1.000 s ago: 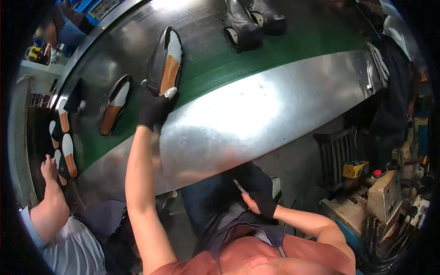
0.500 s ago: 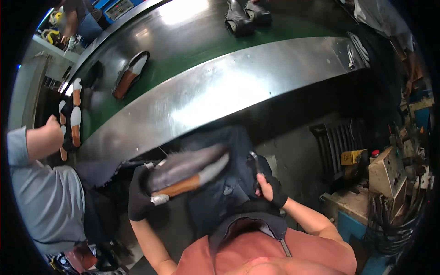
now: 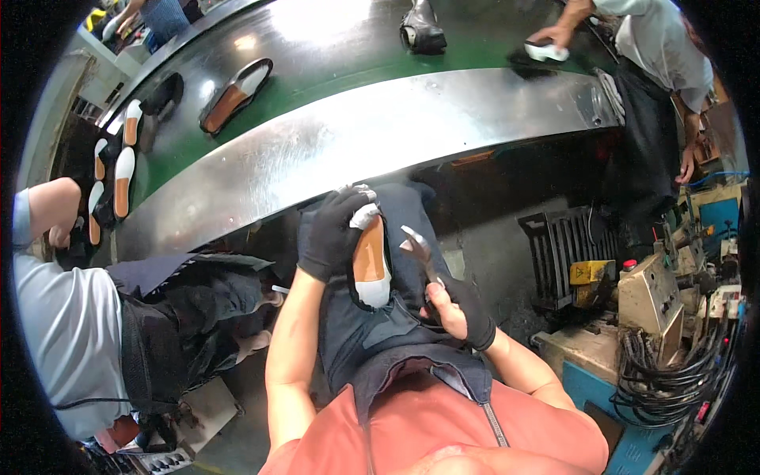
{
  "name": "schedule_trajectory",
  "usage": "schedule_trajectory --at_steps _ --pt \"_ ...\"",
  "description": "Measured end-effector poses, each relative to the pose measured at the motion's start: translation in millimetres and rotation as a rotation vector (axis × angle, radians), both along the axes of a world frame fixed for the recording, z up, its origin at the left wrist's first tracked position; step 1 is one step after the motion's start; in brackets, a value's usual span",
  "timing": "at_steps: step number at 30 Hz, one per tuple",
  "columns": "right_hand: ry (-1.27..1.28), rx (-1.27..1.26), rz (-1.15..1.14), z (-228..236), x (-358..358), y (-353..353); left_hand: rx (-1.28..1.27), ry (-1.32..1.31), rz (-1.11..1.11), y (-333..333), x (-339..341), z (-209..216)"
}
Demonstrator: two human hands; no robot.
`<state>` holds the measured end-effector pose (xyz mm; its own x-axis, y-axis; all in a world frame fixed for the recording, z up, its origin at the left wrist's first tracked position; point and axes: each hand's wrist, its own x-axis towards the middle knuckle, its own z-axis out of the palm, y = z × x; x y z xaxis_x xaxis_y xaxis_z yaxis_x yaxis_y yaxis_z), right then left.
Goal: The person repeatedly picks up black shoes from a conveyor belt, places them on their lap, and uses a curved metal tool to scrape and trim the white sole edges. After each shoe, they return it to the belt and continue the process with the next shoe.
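Note:
My left hand (image 3: 331, 229), in a black glove with whitish wrapping at some fingertips, grips one end of a dark shoe (image 3: 370, 261). The shoe lies over my dark-clothed lap with its tan and white underside facing up and the white end toward me. In my right hand (image 3: 457, 310), also black-gloved but with a bare thumb, is a hammer (image 3: 415, 244). Its shiny metal head stands to the right of the shoe, apart from it. My right fingers are closed round the lower handle, which they partly hide.
A metal ledge (image 3: 332, 146) borders the green conveyor belt (image 3: 317, 91) ahead. Several shoes sit on the belt, one dark shoe (image 3: 236, 96) nearest. Co-workers stand left and right; one person's hand (image 3: 558, 36) holds a white-bottomed item. A control box (image 3: 645, 293) and cables stand right.
My left hand has moved forward and right, swinging the shoe from crosswise to pointing toward me. The hammer has shifted left and forward. A co-worker's hand now reaches over the belt at right.

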<state>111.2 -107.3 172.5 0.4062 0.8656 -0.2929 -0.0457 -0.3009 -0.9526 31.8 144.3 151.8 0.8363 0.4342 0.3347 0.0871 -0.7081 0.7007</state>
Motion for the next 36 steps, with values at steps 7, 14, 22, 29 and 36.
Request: schedule_trajectory --at_steps 7,14,22,29,36 --pt "0.194 -0.101 0.244 -41.3 1.9 25.8 -0.528 -0.182 -0.039 16.7 -6.1 -47.4" --pt "0.829 -0.090 0.259 -40.9 16.0 70.5 -0.755 -0.274 -0.043 10.1 -4.5 -56.0" --pt "-0.359 0.033 0.079 -87.0 -32.5 58.5 -0.651 -0.335 -0.108 6.6 -2.2 -55.8" --pt "-0.280 0.172 0.163 -84.7 -34.2 48.0 -0.506 -0.301 -0.105 -12.0 -26.2 -23.9" --pt "-0.501 0.232 0.597 -103.5 -26.3 -56.6 -1.111 -0.514 0.143 -80.4 -90.1 -39.6"
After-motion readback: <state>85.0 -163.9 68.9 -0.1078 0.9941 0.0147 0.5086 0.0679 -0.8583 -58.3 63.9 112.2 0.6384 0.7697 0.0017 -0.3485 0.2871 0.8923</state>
